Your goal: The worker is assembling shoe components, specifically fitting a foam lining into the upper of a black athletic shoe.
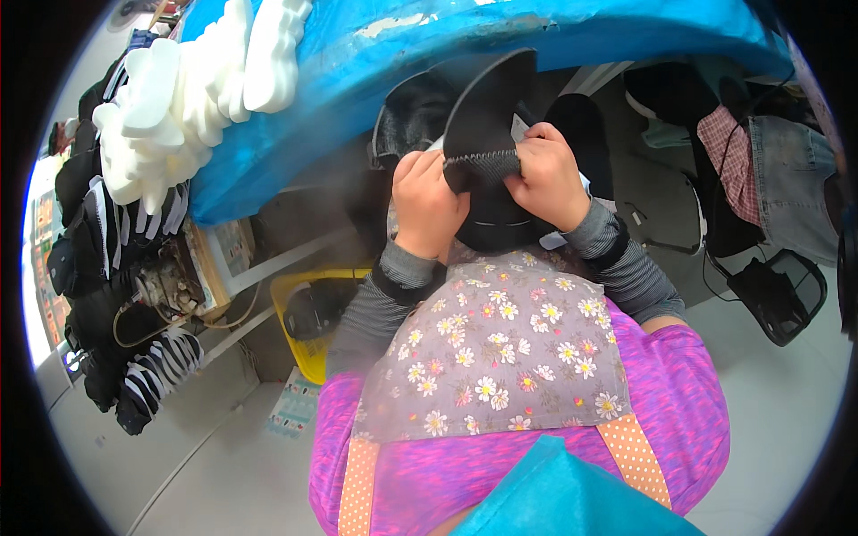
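Note:
Between my two hands is a black cap-like piece [487, 112] with a curved, brim-like flap standing up and a ribbed zigzag seam across its lower edge. My left hand [426, 204] is closed on the left end of that seam, fingers curled. At the other end, my right hand [552, 179] grips it with thumb and bent fingers. Behind the flap lies another shiny black curved piece [411, 116]. More black material [492, 234] hangs below the seam over my lap; its full shape is hidden by my hands. A flowered apron [500, 357] covers my lap.
A blue-covered table [375, 62] spans the far side, with white foam shapes [170, 107] piled at its left. Black pieces with white stripes [161, 375] hang at left. Below stands a yellow basket [308, 364] with black items inside. Clothes [786, 170] drape at right.

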Tool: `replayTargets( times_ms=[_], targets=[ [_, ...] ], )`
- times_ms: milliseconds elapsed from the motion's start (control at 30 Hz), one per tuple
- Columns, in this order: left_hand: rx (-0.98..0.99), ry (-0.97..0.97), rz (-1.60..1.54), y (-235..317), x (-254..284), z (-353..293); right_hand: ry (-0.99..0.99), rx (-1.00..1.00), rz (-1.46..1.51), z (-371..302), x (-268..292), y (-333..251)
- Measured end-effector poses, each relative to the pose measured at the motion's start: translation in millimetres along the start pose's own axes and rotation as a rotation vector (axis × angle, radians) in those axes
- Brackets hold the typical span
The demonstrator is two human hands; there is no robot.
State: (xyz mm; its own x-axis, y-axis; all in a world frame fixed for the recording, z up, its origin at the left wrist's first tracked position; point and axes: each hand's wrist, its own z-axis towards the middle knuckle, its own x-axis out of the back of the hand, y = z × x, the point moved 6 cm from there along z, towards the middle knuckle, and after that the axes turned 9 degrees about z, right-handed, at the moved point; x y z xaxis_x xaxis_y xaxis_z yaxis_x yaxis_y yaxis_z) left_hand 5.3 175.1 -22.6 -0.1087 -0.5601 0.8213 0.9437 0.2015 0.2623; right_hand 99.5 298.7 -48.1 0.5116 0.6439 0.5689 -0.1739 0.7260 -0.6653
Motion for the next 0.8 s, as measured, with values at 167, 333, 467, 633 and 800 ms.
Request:
replayTargets(
  times_ms=[167,333,467,633,800],
  targets=[
    [0.099,-0.002,-0.053,-10.0,-13.4,10.6,-0.047,-0.189,0.091,12.7,-4.1,11.9],
    [0.540,-0.539,-0.139,-35.7,-39.1,19.5,-0.133,-0.690,0.503,4.0,-28.0,56.4],
    [0.629,-0.734,-0.240,-44.4,-55.7,16.3,-0.109,-0.886,0.684,-17.4,-49.6,81.7],
    [0.697,-0.739,-0.200,-41.1,-46.4,8.3,-0.076,-0.849,0.675,-11.3,-38.3,60.8],
    [0.597,-0.523,-0.433,-41.8,-36.9,-4.3,0.027,-0.320,0.301,2.5,-14.1,22.5]
  ],
)
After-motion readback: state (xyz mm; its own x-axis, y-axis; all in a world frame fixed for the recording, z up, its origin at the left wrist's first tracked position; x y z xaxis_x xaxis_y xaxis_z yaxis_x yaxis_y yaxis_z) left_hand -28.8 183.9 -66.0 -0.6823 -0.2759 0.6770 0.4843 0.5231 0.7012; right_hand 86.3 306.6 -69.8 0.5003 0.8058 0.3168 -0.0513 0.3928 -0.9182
